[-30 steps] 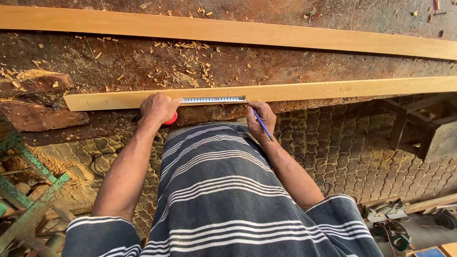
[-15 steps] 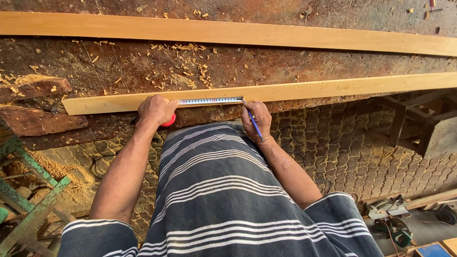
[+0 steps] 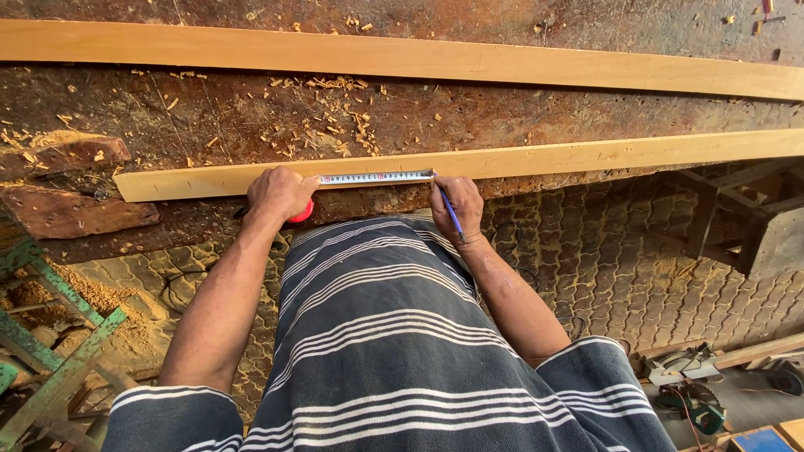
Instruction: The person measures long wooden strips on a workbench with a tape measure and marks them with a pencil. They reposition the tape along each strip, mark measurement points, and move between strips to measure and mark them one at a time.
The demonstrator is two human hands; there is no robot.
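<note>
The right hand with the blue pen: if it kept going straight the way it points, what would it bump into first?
The right hand points away from the person, so it would probably meet the near wooden strip first, right by the tape measure end.

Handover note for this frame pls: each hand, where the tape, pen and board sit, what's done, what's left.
Left hand: pressing the red tape measure case against the near edge of the near wooden board.
Right hand: gripping a blue pen, tip at the end of the tape blade.
Blade lies flat along the board, stretched between both hands. A second, wider board lies farther back on the workbench, untouched.
Done: tape laid out and held.
Left: no pen mark is visible on the board at the blade end yet.
</note>
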